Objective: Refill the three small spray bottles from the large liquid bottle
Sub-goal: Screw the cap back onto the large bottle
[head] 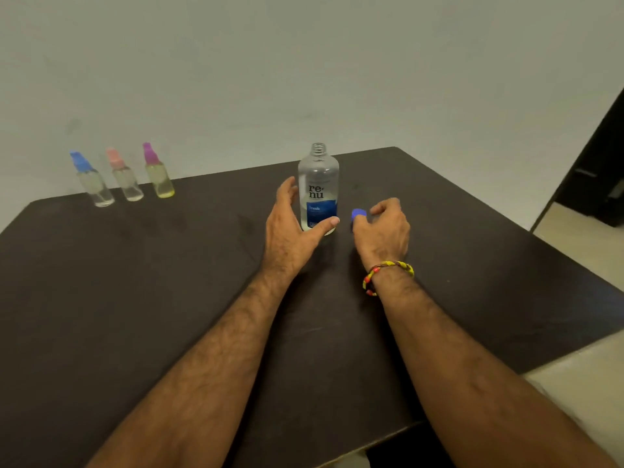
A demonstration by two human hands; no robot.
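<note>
Far left of the large bottle (318, 189), three spray bottles stand blurred – blue cap (91, 179), pink cap (124, 175), purple cap (158, 172), the last holding yellowish liquid. The left hand (292, 224) cups the uncapped, label-on large bottle loosely, fingers spread. Right of it, the right hand (383, 231) pinches the blue cap (358, 215) – partly hidden.

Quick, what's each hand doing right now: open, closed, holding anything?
Left hand: open, fingers spread around the large bottle, thumb touching its base.
Right hand: fingers curled, pinching the blue cap just beside the bottle.
</note>
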